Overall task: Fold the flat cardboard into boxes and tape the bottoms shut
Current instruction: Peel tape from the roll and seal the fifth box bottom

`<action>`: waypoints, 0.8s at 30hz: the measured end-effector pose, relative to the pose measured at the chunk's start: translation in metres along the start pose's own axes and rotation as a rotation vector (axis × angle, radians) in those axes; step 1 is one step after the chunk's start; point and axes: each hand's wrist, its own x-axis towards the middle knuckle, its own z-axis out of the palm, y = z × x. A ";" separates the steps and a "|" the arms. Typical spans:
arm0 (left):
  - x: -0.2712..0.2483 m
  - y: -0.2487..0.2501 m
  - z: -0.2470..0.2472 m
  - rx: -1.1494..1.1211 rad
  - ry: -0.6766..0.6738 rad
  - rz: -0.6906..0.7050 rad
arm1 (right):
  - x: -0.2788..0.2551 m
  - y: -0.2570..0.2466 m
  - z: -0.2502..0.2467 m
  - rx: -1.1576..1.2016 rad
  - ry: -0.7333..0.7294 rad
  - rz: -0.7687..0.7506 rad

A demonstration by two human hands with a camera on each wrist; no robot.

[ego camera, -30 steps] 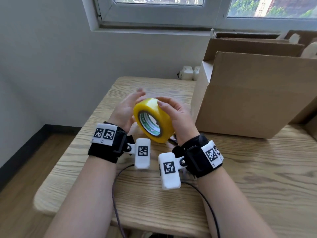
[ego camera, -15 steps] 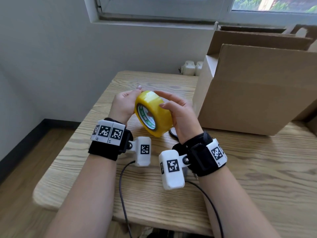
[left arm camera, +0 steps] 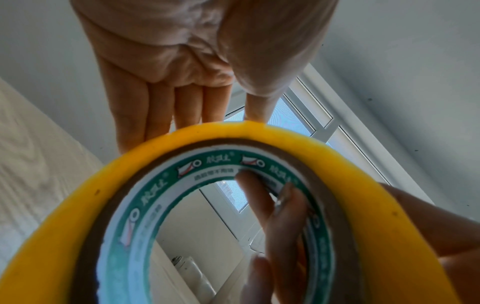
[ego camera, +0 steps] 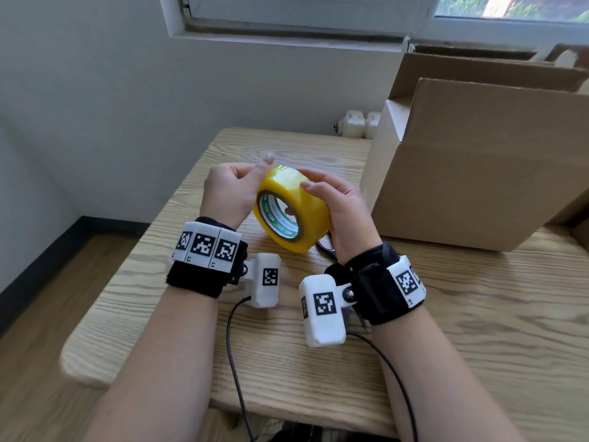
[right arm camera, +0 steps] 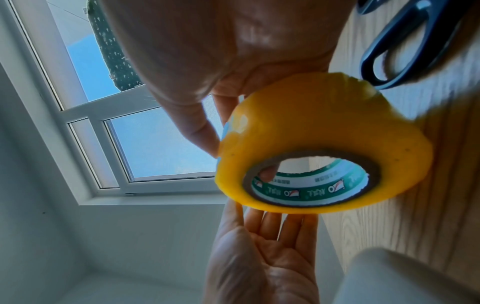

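Note:
A yellow tape roll [ego camera: 296, 199] with a green-printed core is held just above the wooden table [ego camera: 478, 314]. My right hand [ego camera: 344, 205] grips it from the right: the thumb lies over the outer face and fingers [left arm camera: 280, 216] reach through the core. My left hand [ego camera: 232, 189] is at the roll's upper left. Its fingers [left arm camera: 161, 107] run straight behind the roll [left arm camera: 78, 205], and the thumb tip touches the top rim. An erected cardboard box [ego camera: 478, 161] stands at the right with its flaps up.
Dark-handled scissors [right arm camera: 405, 47] lie on the table under my right hand. A second cardboard box [ego camera: 478, 68] stands behind the first, under the window. White fittings [ego camera: 357, 122] sit behind the table's back edge. Cables trail from the wrist cameras towards the front edge.
The roll has tilted so its core faces me more. My left hand's fingers have settled against the roll's top rim. My right hand keeps its grip.

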 end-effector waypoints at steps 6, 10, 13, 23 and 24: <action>0.004 -0.004 -0.005 -0.027 0.074 -0.037 | 0.005 0.004 0.000 0.003 -0.010 0.011; 0.009 -0.011 -0.014 -0.034 0.127 -0.056 | 0.007 0.005 -0.004 -0.092 -0.036 0.072; 0.013 -0.015 -0.017 -0.042 0.137 -0.075 | 0.005 0.005 -0.004 -0.104 -0.038 0.101; 0.005 -0.004 -0.008 -0.047 -0.057 -0.421 | 0.002 0.001 -0.001 0.167 0.018 0.028; 0.004 -0.003 -0.007 -0.041 -0.071 -0.444 | 0.002 0.001 -0.002 0.167 0.035 0.016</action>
